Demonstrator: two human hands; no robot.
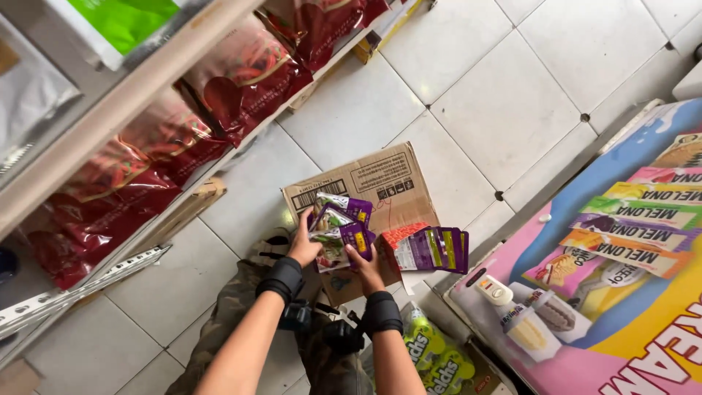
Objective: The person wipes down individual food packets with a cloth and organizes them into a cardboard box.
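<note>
Single head-worn view, looking steeply down, close above both hands point(333, 252), tiled floor point(497, 110) beyond

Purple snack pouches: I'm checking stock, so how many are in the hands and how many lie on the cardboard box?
Glossy purple snack pouches held in the left hand and right hand: 3
Purple pouches lying on the flattened brown cardboard box: about 3
Total: about 6

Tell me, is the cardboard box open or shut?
Open: the box has its flap folded back and purple packets showing inside.
</note>
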